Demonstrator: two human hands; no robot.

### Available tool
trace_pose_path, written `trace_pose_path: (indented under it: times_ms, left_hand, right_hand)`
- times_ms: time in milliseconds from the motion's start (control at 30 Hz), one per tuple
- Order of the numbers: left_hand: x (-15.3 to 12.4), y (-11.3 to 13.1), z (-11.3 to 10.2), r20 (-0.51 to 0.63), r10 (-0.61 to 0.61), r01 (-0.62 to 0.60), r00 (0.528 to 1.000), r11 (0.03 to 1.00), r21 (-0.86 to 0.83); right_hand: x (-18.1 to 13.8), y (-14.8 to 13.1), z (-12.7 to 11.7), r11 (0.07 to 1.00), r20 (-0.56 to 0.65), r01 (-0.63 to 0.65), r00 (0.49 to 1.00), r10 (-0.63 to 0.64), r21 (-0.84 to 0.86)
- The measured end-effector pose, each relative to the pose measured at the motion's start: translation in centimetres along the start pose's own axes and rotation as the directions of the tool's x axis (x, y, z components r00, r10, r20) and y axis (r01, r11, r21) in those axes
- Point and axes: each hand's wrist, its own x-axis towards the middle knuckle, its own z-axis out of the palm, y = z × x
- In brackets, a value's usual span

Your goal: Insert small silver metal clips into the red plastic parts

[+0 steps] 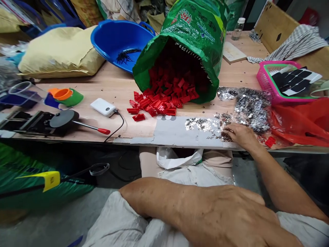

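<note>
My right hand (pixel 241 134) rests at the pile of small metal pieces (pixel 225 120) near the table's front edge. Its fingers are bent and drawn together on the pieces; what lies between the tips is too small to make out. Left of it, flat shiny metal pieces (pixel 197 124) are spread on a grey sheet (pixel 169 132). Close to the camera, my left hand (pixel 239 212) crosses over my lap toward the right. Only its back shows, and its fingers are hidden. Red plastic parts (pixel 161 103) spill from a green sack (pixel 218 65) lying open toward me.
Clear bags of metal parts (pixel 252 109) lie beyond my right hand, beside a red plastic bag (pixel 303 120) and a pink basket (pixel 264 82). On the left are a hand-lever tool (pixel 64 118), a white power bank (pixel 104 107) with cable, and a blue basin (pixel 110 37).
</note>
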Motion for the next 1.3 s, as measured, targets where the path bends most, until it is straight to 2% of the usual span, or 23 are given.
trace_pose_path:
  times_ms: [67, 100, 133, 267, 367, 467, 700, 933, 1067, 1167, 1300]
  left_hand:
    - [-0.1, 0.0, 0.1, -0.014, 0.240, -0.239, 0.971, 0.961, -0.138]
    - [-0.1, 0.1, 0.4, -0.025, 0.296, -0.295, 0.955, 0.937, -0.186]
    - [-0.2, 0.2, 0.7, -0.027, 0.288, -0.287, 0.957, 0.935, -0.208]
    - [-0.7, 0.1, 1.9, -0.006, 0.107, -0.103, 0.994, 0.943, -0.318]
    - [-1.3, -0.5, 2.7, 0.006, -0.011, 0.012, 1.000, 0.922, -0.386]
    - [-2.0, -1.2, 3.8, -0.006, -0.082, 0.074, 0.997, 0.915, -0.396]
    - [-2.8, -2.4, 5.7, -0.033, -0.149, 0.119, 0.988, 0.886, -0.448]
    - [-3.5, -2.9, 6.5, -0.014, -0.241, 0.198, 0.970, 0.824, -0.531]
    - [-3.7, -3.2, 6.9, -0.024, -0.255, 0.205, 0.967, 0.826, -0.525]
    - [-3.7, -3.5, 7.2, -0.037, -0.256, 0.201, 0.966, 0.833, -0.516]
    - [-3.7, -3.8, 7.5, -0.033, -0.271, 0.218, 0.962, 0.836, -0.504]
  right_hand:
    - [-0.1, 0.1, 0.1, 0.999, 0.041, 0.008, 0.999, -0.009, 0.041]
    - [-0.2, 0.1, 0.2, 0.998, 0.057, 0.012, 0.998, -0.016, 0.059]
    - [-0.1, 0.1, 0.3, 0.997, 0.067, 0.015, 0.998, -0.019, 0.073]
    - [0.1, 0.1, 0.5, 0.994, 0.078, 0.001, 0.997, -0.009, 0.105]
    - [0.1, 0.1, 0.4, 0.995, 0.074, -0.013, 0.997, 0.005, 0.103]
    - [0.0, -0.1, 0.3, 0.996, 0.069, -0.015, 0.998, 0.008, 0.093]
    - [0.0, -0.4, 0.1, 0.990, 0.107, -0.060, 0.993, 0.047, 0.125]
    - [0.1, -0.1, -1.0, 0.959, 0.153, -0.144, 0.982, 0.108, 0.246]
    - [-0.1, -0.3, -1.2, 0.949, 0.105, -0.173, 0.983, 0.150, 0.265]
    - [0.0, -1.0, -0.8, 0.951, 0.023, -0.164, 0.986, 0.164, 0.261]
    - [0.2, -2.7, -0.1, 0.993, -0.067, -0.092, 0.993, 0.096, 0.068]
